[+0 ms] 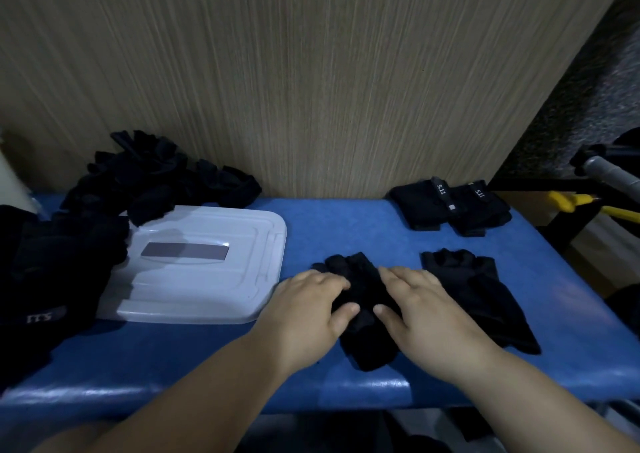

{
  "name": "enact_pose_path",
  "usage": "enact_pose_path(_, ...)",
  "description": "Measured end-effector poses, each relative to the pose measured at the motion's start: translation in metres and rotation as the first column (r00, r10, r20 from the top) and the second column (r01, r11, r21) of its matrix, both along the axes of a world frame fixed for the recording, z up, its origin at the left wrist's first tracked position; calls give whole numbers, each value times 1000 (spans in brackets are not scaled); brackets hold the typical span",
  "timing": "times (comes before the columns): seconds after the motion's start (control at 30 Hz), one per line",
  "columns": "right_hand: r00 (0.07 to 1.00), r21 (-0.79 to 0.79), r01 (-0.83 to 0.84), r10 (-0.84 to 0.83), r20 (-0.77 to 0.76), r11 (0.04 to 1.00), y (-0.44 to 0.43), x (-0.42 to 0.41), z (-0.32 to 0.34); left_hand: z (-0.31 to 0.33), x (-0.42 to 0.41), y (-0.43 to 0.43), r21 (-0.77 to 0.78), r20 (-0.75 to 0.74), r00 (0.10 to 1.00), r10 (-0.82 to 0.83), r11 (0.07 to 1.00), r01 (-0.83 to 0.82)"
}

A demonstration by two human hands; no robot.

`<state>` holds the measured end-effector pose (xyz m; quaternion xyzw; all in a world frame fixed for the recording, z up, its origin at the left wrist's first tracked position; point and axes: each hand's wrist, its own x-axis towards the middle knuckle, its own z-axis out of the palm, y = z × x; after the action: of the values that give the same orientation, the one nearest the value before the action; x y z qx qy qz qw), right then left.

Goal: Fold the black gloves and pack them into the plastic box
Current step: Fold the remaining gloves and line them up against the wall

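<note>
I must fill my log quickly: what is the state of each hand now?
Left hand: pinches the middle black glove between thumb and curled fingers.
Right hand: open, fingers lie flat on the same glove.

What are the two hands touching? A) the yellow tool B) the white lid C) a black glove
C: the left hand and right hand both lie on the black glove on the blue table.
</note>
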<state>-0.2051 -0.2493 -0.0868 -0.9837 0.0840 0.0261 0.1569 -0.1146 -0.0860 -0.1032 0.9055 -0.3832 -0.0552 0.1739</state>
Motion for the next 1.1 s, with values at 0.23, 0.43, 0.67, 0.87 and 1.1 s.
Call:
enact_pose_path(0.23, 974, -59, -105, 91, -209, 993, 9, -3, -3, -12, 12, 6, 132, -61, 990, -124, 983, 131)
enact_pose_path(0.43, 966, -91, -108, 83, -247, 990, 11, -4, -1, -11, 4, 1, 27, -28, 984, -177, 984, 178)
enact_pose_path(0.67, 988, -20, -119, 116, -102, 993, -6, -4, 5, -16, 5, 1, 104, -89, 972, -217, 969, 226)
enact_pose_path(0.87, 956, 40, 242, -245, 161, 970, -68, -7, 18, -15, 5, -6, 95, -91, 952, -293, 949, 301)
enact_pose_path(1.1, 707, -73, 668, -662, -249, 741, -123, -19, 10, -16, 5, -15, 73, -73, 933, -353, 931, 358)
